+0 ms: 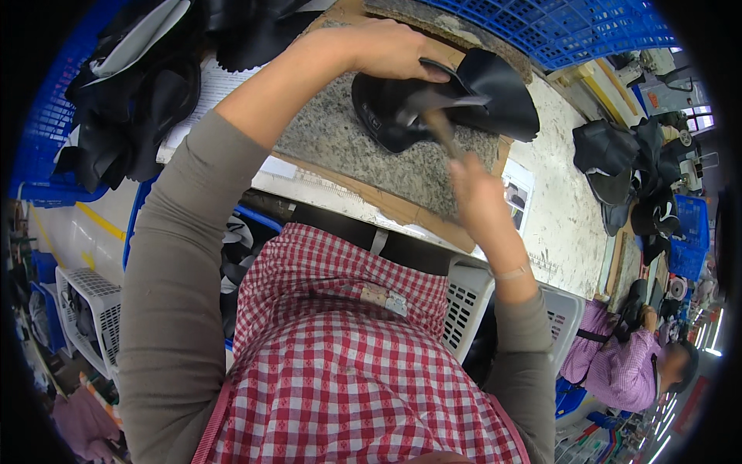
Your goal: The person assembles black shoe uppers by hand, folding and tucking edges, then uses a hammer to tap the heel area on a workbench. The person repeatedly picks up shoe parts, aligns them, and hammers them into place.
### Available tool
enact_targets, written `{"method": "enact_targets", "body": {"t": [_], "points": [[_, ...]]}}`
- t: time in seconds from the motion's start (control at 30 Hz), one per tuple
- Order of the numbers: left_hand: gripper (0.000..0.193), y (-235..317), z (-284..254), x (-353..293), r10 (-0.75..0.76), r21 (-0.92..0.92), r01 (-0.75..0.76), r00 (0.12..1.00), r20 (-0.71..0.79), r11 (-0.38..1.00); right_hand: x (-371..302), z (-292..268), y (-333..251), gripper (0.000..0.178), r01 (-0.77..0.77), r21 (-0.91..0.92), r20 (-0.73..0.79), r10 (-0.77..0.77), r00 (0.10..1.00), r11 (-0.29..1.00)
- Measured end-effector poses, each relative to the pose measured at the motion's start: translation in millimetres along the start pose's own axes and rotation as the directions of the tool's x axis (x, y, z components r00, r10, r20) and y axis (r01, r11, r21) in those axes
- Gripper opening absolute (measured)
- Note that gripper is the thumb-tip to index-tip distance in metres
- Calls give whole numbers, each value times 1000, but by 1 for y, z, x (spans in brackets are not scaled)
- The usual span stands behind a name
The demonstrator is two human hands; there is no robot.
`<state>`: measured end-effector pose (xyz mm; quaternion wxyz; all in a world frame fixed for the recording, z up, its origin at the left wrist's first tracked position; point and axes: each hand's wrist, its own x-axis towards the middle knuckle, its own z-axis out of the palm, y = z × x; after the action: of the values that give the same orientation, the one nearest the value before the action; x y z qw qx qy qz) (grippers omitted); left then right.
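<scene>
A black leather shoe upper point(390, 108) lies on a speckled grey stone slab point(321, 127), its larger flap spread out to the right. My left hand point(398, 52) reaches across from the left and grips the upper's far edge, thumb on the leather and the other fingers partly hidden. In my right hand point(478, 193) is a hammer point(439, 124), held by its wooden handle. Its head, smeared by motion, is over the middle of the upper; I cannot tell whether it touches the leather.
Black leather pieces point(135, 116) are heaped at the left, and more uppers point(607, 155) lie at the right. A blue crate point(572, 35) stands beyond the slab. White baskets point(468, 298) sit under the table edge. A co-worker point(618, 356) is at the far right.
</scene>
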<state>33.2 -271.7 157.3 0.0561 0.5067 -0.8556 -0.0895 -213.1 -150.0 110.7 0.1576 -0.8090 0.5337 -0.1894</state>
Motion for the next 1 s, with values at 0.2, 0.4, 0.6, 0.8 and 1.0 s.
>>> {"method": "enact_targets", "body": {"t": [0.2, 0.4, 0.6, 0.8, 1.0], "points": [[57, -9, 0, 27, 10, 14, -11, 997, 77, 1000, 2, -13, 6, 36, 125, -63, 0, -125, 992, 990], [58, -12, 7, 24, 116, -50, -120, 991, -71, 992, 7, -10, 17, 35, 84, -212, 33, -78, 996, 974], [47, -3, -1, 10, 54, -106, -56, 998, -26, 993, -6, -5, 43, 34, 18, -49, -31, -20, 999, 999], [64, 14, 49, -50, -306, -489, 45, 828, -469, 871, -44, 15, 74, 33, -80, -132, -39, 75, 996, 988], [55, 54, 92, -77, -614, -904, 247, 789, -22, 349, -69, 23, 52, 33, -27, 36, -21, 27, 999, 999]]}}
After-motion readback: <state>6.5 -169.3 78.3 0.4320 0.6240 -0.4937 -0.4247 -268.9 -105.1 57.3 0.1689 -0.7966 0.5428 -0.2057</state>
